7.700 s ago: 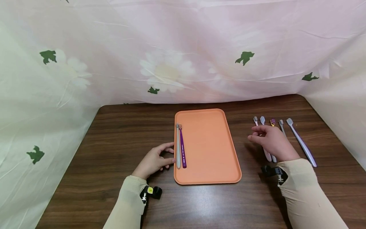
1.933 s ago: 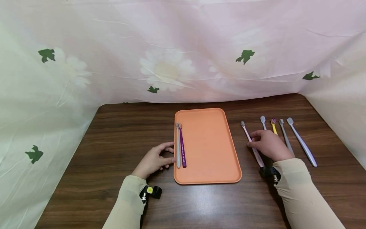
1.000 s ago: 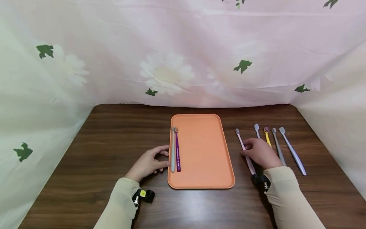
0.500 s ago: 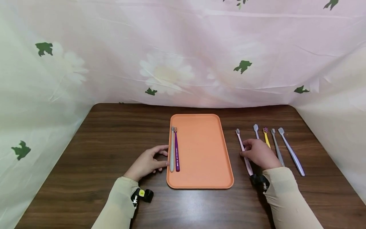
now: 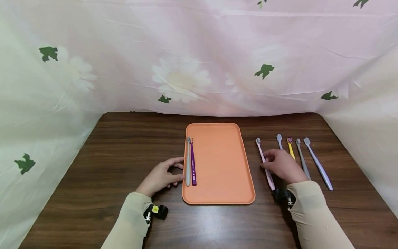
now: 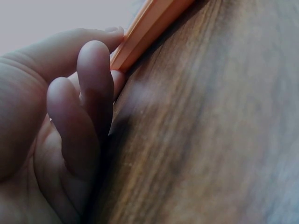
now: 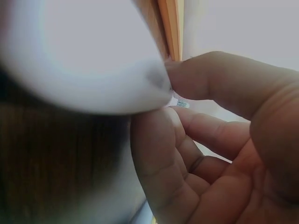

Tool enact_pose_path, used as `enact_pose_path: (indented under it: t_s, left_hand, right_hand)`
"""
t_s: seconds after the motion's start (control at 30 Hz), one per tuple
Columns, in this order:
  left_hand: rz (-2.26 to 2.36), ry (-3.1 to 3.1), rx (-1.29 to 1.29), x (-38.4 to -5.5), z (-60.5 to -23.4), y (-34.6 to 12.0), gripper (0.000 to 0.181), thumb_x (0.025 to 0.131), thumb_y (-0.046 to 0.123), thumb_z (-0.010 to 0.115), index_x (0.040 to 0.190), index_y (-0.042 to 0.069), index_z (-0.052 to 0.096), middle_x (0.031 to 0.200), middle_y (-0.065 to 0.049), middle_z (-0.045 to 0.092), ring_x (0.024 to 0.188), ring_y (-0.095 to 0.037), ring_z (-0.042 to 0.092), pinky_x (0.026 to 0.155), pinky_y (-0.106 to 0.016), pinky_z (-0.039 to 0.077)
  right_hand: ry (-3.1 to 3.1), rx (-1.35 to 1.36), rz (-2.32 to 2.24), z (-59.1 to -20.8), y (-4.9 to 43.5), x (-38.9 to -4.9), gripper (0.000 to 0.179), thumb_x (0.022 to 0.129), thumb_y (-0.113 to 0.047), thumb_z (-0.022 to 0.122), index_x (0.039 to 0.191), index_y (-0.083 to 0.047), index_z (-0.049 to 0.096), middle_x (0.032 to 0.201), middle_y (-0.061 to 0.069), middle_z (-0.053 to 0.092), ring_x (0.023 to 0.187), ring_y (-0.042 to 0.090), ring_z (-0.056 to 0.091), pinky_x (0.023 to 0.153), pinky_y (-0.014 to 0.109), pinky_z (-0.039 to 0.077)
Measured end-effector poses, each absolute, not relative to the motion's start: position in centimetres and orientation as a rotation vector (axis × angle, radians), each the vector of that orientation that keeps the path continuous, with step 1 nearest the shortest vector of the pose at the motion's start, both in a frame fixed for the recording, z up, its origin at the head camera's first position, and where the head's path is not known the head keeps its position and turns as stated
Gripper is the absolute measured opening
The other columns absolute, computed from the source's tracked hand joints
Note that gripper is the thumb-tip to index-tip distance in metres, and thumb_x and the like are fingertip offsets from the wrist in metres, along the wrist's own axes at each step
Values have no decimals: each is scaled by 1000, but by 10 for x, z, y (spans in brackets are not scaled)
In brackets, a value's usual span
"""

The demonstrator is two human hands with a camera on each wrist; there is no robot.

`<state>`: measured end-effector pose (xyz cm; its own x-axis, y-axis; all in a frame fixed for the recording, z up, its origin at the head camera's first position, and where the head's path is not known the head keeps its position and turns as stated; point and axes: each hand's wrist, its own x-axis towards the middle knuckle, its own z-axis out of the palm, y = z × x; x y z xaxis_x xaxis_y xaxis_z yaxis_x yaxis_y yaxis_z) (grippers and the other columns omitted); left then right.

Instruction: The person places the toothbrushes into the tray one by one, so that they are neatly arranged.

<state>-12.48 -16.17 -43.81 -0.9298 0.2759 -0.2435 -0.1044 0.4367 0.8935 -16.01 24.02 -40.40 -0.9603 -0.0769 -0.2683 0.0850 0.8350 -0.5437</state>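
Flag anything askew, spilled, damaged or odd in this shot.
Nothing stands out: the grey toothbrush and purple toothbrush lie side by side on the orange tray, the right hand holds the pink toothbrush, and no spill or damage shows.

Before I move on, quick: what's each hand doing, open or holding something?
Left hand: holding the orange tray by its left edge.
Right hand: pinching the pale pink toothbrush by its handle.

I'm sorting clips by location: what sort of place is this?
Probably a makeshift recording booth: floral fabric hangs behind and beside a dark wood-grain table, and black wrist cameras are being worn.
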Motion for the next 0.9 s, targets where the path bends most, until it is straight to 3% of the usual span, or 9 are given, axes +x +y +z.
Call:
enact_pose_path:
  t_s: [0.9]
  left_hand:
    - [1508,2328,140,-125,-439,-162,59,76,29,77,129,32,52,110,2,59,62,-22,60,47,-36,48]
  right_hand:
    - [2754,-2,-891,-402,229,-158,42,81,-18,70,116,3,58,86,9,60,66,15,57,56,29,48]
